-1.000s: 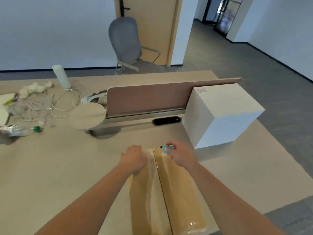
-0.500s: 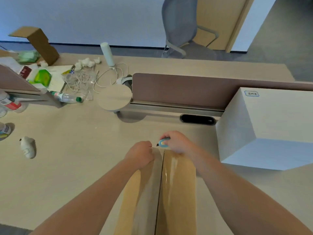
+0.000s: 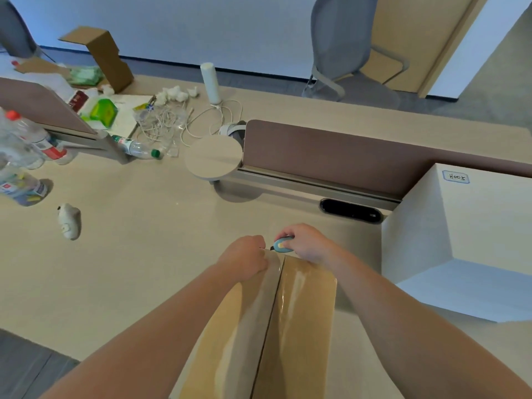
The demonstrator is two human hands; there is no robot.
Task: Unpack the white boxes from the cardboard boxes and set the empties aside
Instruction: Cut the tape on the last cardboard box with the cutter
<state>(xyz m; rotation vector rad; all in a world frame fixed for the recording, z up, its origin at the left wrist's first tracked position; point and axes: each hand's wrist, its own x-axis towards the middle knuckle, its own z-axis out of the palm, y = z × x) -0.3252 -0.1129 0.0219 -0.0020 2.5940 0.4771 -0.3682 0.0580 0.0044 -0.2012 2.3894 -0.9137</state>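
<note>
Cardboard box (image 3: pixel 302 312): long, plain brown, lying on the desk (image 3: pixel 129 269) at near centre, its long axis running from the near edge of the view toward the far side; two top flaps meet at a dark centre seam (image 3: pixel 271 312); glossy clear tape (image 3: pixel 298 285) lies along both sides of the seam and reflects light; the flaps are closed.

Left hand (image 3: pixel 244 260): placed on the far end of the left flap; fingers curled tightly over the far edge of the box, gripping it; fingertips hidden.

Right hand (image 3: pixel 309 243): just beyond the far end of the right flap; fingers and thumb wrapped round a small blue cutter (image 3: pixel 282 245) with a pale inset; the cutter's dark tip points left, toward the left hand's knuckles, at the far end of the seam; whether the tip touches the tape cannot be told.

White box (image 3: pixel 460 240): large, plain, standing on the desk to the right of the cardboard box and apart from it, against the brown divider panel (image 3: pixel 331 156); a small handwritten label (image 3: pixel 456 177) sits on its top face near the far-left corner.
</note>
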